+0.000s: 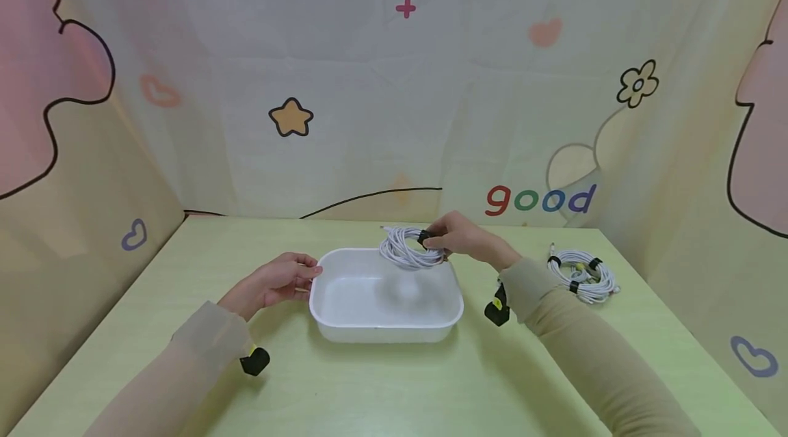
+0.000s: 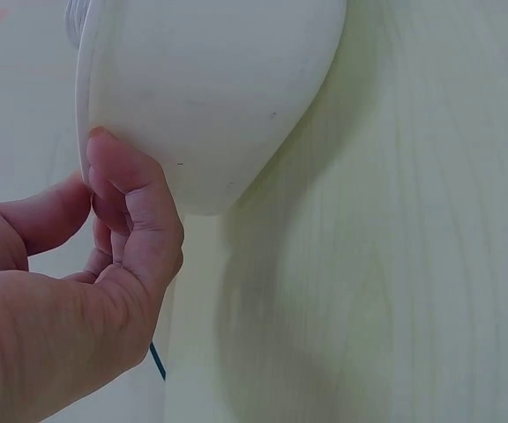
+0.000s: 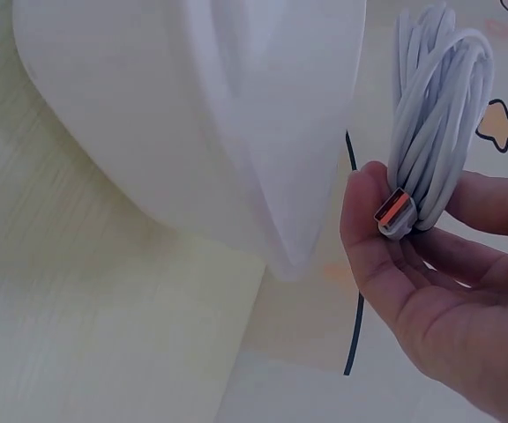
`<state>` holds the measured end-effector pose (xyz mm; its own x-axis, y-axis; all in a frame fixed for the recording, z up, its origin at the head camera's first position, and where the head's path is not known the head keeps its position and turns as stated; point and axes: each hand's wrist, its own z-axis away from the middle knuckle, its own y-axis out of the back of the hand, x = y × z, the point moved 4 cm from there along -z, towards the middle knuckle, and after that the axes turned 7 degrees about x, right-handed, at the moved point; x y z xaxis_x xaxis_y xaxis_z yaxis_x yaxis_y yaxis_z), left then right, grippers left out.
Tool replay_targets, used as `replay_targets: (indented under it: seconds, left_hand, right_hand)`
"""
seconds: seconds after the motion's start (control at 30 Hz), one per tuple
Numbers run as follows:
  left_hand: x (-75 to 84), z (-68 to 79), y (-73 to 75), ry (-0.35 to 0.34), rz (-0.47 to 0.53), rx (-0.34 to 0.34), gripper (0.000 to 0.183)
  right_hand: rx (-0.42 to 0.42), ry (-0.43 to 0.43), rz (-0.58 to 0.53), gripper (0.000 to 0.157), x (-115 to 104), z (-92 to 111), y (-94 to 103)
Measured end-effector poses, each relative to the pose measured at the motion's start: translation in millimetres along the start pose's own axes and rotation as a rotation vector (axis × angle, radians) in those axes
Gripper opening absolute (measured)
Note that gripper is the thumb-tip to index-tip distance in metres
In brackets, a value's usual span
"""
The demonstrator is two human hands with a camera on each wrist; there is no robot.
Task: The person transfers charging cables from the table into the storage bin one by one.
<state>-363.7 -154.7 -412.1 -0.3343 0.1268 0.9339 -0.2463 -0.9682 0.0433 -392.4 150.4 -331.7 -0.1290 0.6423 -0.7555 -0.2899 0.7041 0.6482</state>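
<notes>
A white plastic basin (image 1: 388,334) stands on the table in the head view. My left hand (image 1: 284,281) pinches its left rim, thumb on top and fingers curled under; the left wrist view shows the same hold on the basin (image 2: 210,97). Above the basin's back right corner, my right hand (image 1: 462,239) holds a coiled white cable (image 1: 401,252) bound with a black strap. In the right wrist view, thumb and fingers grip the cable coil (image 3: 439,115), and its USB plug (image 3: 397,213) with an orange inside shows at the fingertips.
A second coiled white cable (image 1: 585,280) with black straps lies on the table's right side. The pale yellow-green table (image 1: 369,389) meets a printed cloth backdrop (image 1: 345,150) at the back and sides. Black wrist devices (image 1: 255,360) hang below both sleeves.
</notes>
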Motion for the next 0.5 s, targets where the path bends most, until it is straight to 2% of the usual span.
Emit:
replay_targets:
  seconds: [0.17, 0.4, 0.5]
  left_hand:
    - [-0.3, 0.8, -0.2, -0.008, -0.002, -0.005, 0.031]
    - [-2.0, -0.1, -2.7, -0.024, 0.046, -0.036, 0.017]
    - [-1.6, 0.1, -2.3, -0.024, 0.042, -0.037, 0.018]
  right_hand:
    - [-0.025, 0.023, 0.02, 0.025, -9, -2, -14.0]
    - [-0.059, 0.076, 0.028, 0.024, -19, -2, -30.4]
    - [-0.064, 0.096, 0.024, 0.023, -22, -4, -35.6]
